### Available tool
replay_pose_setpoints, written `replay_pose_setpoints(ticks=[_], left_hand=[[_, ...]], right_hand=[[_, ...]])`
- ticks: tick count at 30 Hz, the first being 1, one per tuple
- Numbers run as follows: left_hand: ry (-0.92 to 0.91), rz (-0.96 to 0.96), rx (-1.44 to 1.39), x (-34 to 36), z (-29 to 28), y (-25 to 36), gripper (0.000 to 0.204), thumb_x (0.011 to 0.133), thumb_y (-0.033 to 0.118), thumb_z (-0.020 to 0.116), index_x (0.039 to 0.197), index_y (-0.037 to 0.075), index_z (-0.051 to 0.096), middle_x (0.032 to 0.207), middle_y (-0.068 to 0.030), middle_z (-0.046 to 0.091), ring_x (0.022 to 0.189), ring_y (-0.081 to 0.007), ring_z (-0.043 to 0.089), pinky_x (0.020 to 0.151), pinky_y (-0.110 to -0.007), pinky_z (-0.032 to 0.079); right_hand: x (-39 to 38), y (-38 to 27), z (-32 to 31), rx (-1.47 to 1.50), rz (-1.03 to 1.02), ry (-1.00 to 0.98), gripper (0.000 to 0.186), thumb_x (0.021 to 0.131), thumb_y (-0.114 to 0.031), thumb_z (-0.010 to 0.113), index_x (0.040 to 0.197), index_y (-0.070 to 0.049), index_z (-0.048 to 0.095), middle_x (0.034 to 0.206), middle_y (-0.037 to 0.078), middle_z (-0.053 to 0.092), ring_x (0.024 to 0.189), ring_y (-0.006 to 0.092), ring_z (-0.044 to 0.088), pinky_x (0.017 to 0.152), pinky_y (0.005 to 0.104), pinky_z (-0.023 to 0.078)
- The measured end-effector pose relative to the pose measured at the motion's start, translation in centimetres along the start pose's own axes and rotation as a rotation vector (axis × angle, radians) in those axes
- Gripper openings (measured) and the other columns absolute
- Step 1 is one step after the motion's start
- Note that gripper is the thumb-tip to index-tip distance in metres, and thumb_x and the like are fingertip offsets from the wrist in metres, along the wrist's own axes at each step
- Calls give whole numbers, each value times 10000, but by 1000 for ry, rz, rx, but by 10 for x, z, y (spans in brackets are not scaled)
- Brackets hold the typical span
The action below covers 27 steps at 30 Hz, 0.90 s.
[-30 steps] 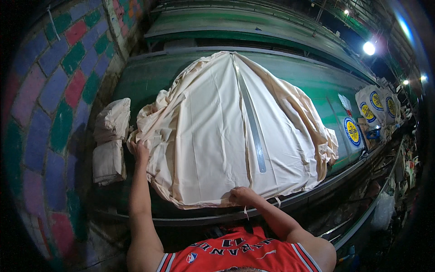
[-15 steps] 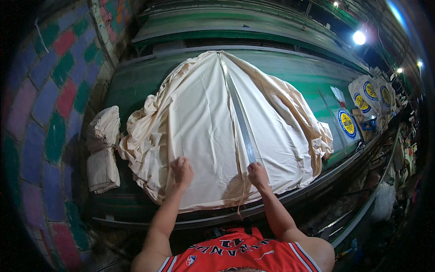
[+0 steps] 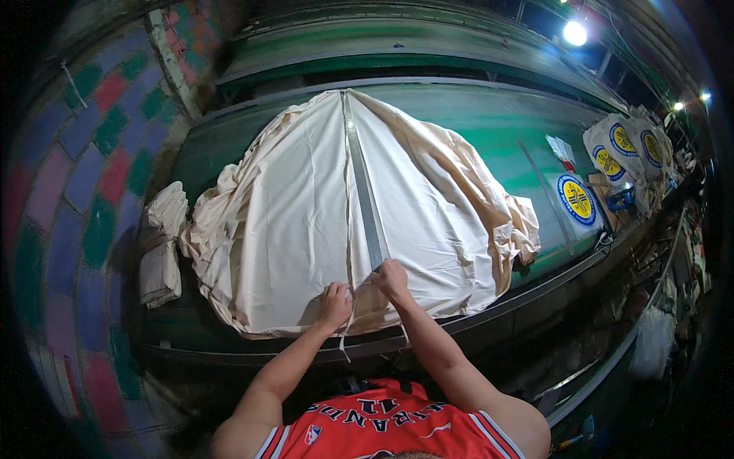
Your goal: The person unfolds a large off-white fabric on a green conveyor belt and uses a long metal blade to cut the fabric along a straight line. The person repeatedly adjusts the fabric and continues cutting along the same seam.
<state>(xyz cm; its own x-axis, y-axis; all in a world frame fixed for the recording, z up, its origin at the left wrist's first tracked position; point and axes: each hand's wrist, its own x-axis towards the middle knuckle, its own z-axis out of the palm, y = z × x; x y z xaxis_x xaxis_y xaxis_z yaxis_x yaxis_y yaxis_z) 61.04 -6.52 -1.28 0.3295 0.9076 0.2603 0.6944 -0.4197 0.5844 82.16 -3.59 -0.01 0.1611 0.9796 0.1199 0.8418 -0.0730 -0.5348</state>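
Observation:
A wide sheet of cream cloth [image 3: 298, 206] is spread over the green table, its sides bunched into folds. Lengthwise down its middle lies a long metal ruler [image 3: 358, 172], beside a raised cloth edge. My right hand [image 3: 391, 280] is closed at the ruler's near end, apparently gripping it; the fingertips are partly hidden. Just left of it, my left hand [image 3: 335, 306] has its fingers curled on the cloth next to the raised edge, pinching the fabric. Loose threads or a thin strip dangle over the table's front edge below the hands.
Folded cloth bundles [image 3: 162, 271] sit at the table's left end, by a painted block wall [image 3: 84, 206]. To the right are cloths with round blue-and-yellow prints [image 3: 576, 200] and a blue tool [image 3: 621, 197]. A metal rail [image 3: 252, 357] edges the table's front.
My left hand has moved right across the cloth to the raised edge, close to my right hand. The right hand stays at the ruler's near end. The view has shifted slightly.

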Motion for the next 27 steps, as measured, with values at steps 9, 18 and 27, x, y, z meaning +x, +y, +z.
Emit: replay_pose_setpoints(ticks=[9,18,27], left_hand=[[-17,-44,207,-10,19,30,460,816,195,708,1227,50,563,1250,-143,503,1184,-366,463,993,-483,398],[53,-58,144,-13,32,22,509,780,130,720,1257,46,562,1251,-158,492,1175,-374,460,1005,-478,385],[-1,-98,72,-15,31,9,592,737,187,734,1296,88,565,1285,-140,480,1206,-368,443,1052,-463,357]], right_hand=[[10,28,-12,-9,102,-85,316,766,-161,718,989,28,599,1026,254,602,906,402,641,773,477,571],[27,31,8,-152,76,-49,433,744,-123,726,1088,73,549,1046,263,597,986,436,642,761,462,586],[29,30,-15,113,226,-171,686,686,-310,774,1148,100,475,916,236,644,869,378,668,803,432,558]])
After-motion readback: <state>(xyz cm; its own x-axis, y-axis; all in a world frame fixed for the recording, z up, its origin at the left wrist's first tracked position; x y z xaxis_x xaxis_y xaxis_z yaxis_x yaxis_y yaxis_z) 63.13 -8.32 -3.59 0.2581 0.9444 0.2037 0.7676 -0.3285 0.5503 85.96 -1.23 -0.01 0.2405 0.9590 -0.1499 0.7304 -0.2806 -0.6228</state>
